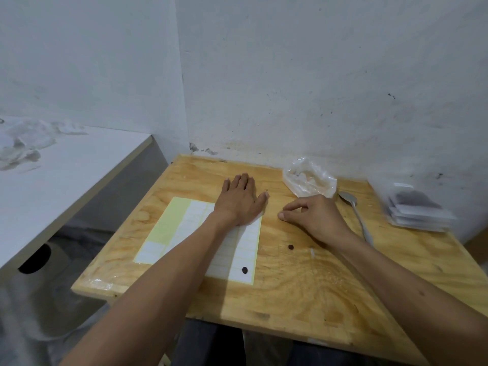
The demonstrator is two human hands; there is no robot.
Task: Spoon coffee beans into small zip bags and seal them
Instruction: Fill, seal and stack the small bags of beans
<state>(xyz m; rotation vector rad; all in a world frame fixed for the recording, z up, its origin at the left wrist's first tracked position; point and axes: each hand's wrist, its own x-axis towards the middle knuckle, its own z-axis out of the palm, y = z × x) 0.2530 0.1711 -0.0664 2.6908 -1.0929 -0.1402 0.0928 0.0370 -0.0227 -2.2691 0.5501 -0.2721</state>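
Observation:
My left hand [241, 200] lies flat with straight fingers on the top edge of a sheet of white labels [184, 233] on the wooden table [303, 291]. My right hand [313, 216] rests on the table just right of the sheet, fingers curled with thumb and forefinger tips close together; whether they pinch anything is too small to tell. A metal spoon [355, 212] lies right of that hand. A crumpled clear plastic bag [309, 180] sits by the wall. A stack of small zip bags with dark contents [417, 212] rests at the right edge. Two loose coffee beans [291, 247] lie on the table and sheet.
A white counter [66, 165] with crumpled plastic stands to the left, separated from the table by a gap. A white wall closes off the back of the table. My knees show under the near edge.

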